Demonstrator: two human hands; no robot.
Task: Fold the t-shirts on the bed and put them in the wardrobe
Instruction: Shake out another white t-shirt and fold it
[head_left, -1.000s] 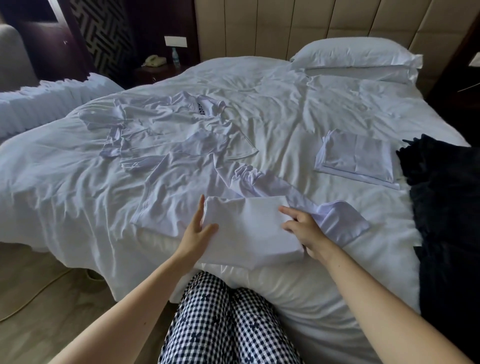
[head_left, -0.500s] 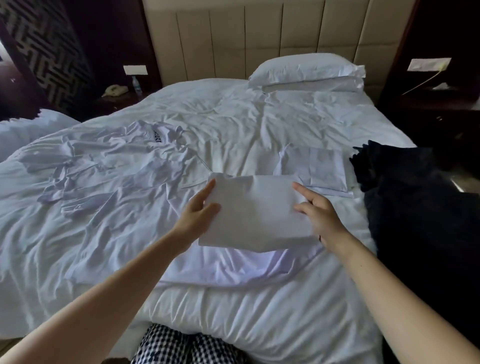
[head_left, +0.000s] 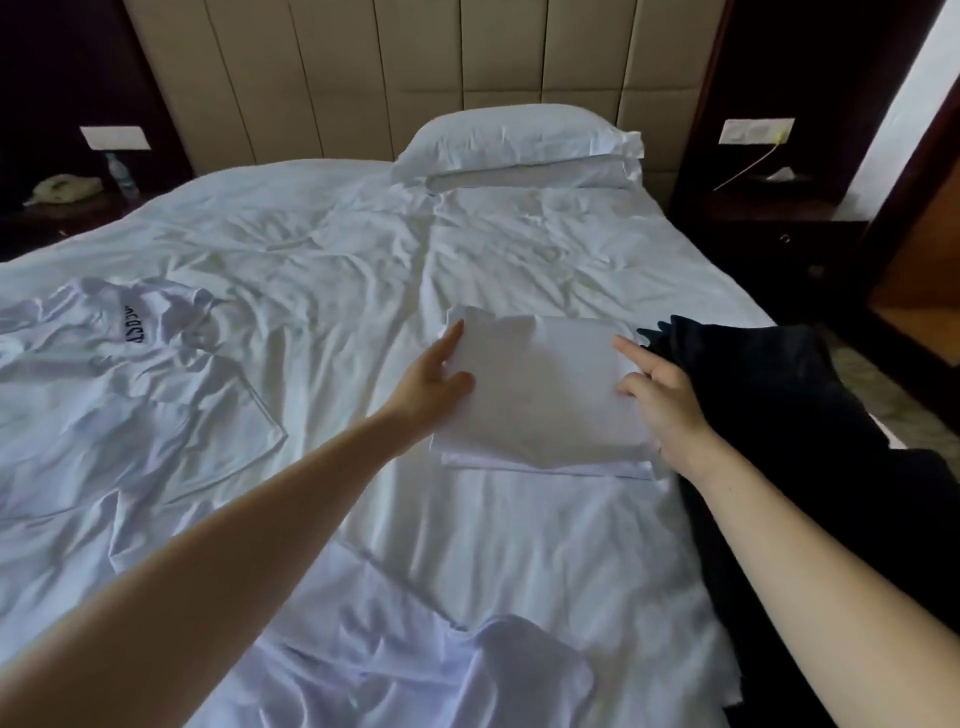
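The left hand (head_left: 431, 382) is holding the left edge of the folded t-shirt (head_left: 535, 395), its grip pinching the cloth between thumb and fingers. The right hand (head_left: 662, 402) is pinching the right edge likewise. The shirt is sitting, seemingly flat, atop a second folded shirt (head_left: 545, 469) on the bed (head_left: 519, 545), just beside a dark garment (head_left: 769, 395). An unfolded white t-shirt (head_left: 130, 374) is lying well apart at left.

Ahead of me a white pillow (head_left: 519, 137) lies against the padded headboard (head_left: 415, 67). On the nightstand (head_left: 57, 215) to my left sit a telephone (head_left: 65, 188) and a water bottle (head_left: 118, 174). A dark cloth (head_left: 769, 395) lies at my right.
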